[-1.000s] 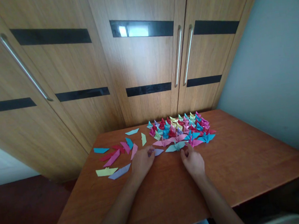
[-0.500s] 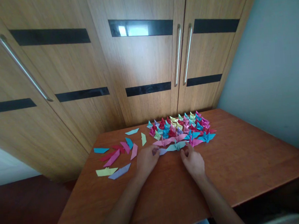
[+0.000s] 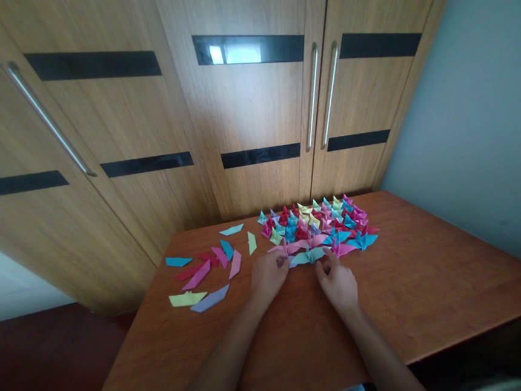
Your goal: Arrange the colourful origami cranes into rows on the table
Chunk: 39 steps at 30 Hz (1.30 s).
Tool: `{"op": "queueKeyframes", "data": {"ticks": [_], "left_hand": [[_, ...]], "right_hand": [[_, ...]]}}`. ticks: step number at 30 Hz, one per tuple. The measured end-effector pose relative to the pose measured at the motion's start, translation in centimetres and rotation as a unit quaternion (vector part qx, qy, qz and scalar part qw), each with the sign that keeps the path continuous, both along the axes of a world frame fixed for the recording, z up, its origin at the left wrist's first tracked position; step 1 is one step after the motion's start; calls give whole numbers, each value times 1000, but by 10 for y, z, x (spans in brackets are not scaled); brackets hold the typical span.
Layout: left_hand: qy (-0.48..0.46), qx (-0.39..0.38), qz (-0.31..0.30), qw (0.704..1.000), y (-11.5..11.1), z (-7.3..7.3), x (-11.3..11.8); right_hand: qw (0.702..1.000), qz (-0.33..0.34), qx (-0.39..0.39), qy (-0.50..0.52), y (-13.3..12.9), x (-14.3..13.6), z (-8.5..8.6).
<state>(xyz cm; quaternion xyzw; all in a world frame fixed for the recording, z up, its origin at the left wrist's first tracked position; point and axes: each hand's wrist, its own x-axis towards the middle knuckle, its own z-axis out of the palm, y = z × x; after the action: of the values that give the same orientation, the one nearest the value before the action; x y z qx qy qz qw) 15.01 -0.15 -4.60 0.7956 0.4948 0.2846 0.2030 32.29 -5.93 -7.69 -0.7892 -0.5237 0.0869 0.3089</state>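
My left hand point(image 3: 268, 278) is closed, its fingers pinching a purple paper crane point(image 3: 284, 259) that they mostly hide. Just to the right lies a mint-green paper crane point(image 3: 309, 256) with its wings spread, in the front row of folded cranes. My right hand point(image 3: 340, 283) has its fingers curled, with the tips at the mint crane's right wing. A magenta paper crane point(image 3: 342, 248) sits just beyond those fingertips. Behind both hands, a pink paper crane point(image 3: 314, 240) spreads its wings.
Many colourful cranes point(image 3: 310, 218) stand packed in rows towards the back of the wooden table point(image 3: 274, 352). Several flat folded papers lie at the left, among them a yellow one point(image 3: 188, 298) and a lavender one point(image 3: 210, 299). A wooden wardrobe point(image 3: 253, 111) rises behind the table.
My left hand has moved right, to the mint crane's left wing, and now covers most of the purple crane. The right hand stays at the mint crane. The view has shifted slightly.
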Motion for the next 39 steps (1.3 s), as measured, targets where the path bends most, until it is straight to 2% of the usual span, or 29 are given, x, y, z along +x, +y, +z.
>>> {"op": "queueKeyframes", "data": {"ticks": [12, 16, 20, 23, 26, 29, 32, 35, 39], "left_hand": [[-14, -4, -4, 1000, -6, 2, 7], [-33, -2, -1, 999, -9, 5, 0], [-36, -11, 4, 999, -12, 7, -20], [-44, -19, 11, 999, -16, 8, -40], [-61, -37, 10, 997, -25, 9, -61], [-78, -60, -11, 995, -39, 9, -77], [-86, -83, -27, 992, -53, 5, -82], [-80, -93, -44, 992, -62, -2, -80], [-55, -87, -44, 994, -65, -8, -75]], "right_hand": [[1000, 5, 16, 0, 1, 0, -2], [1000, 4, 28, 4, 0, 0, -2], [997, 15, 75, 34, -1, 0, -2], [988, 62, 123, 73, -3, -1, -1], [974, 151, 140, 98, -6, -7, 3], [957, 250, 116, 93, -10, -20, 7], [944, 322, 62, 44, -13, -39, 10], [938, 346, 20, -8, -12, -63, 10], [943, 331, -12, -26, -8, -88, 9]]}}
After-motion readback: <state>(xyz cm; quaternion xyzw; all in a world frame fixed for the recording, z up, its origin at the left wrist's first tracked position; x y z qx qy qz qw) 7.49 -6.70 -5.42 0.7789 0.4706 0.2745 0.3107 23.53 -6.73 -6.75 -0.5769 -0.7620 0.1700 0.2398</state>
